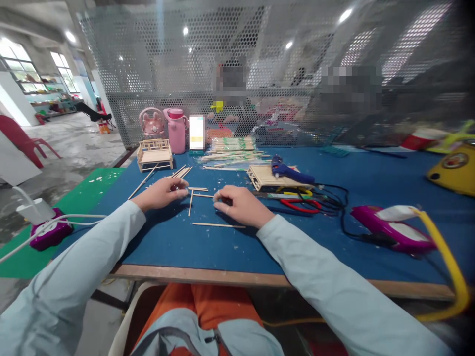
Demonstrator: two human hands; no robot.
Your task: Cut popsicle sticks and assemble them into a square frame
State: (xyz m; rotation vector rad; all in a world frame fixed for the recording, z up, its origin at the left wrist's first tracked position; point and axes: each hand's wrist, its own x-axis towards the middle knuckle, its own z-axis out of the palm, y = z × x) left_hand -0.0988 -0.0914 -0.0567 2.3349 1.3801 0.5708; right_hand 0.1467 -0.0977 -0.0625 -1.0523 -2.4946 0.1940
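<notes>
Between my hands, thin wooden sticks lie on the blue tabletop (159, 247). One short stick (191, 203) points toward me, and a long stick (218, 225) lies crosswise nearer the front edge. My left hand (165, 192) has its fingers bent together at the left end of the upper sticks (198, 189); whatever they hold is too small to make out. My right hand (237, 202) is closed in a pinch at the right end of a crosswise stick (203, 195). More loose sticks (181, 171) lie behind my left hand.
A small wooden bench model (155, 154) stands back left, beside a pink bottle (177, 131). A blue glue gun (291, 172) rests on a slatted wooden piece (263, 177). Red-handled pliers (300, 205), cables and a purple power strip (393, 230) are at right. Perforated metal mesh (166, 64) rises behind.
</notes>
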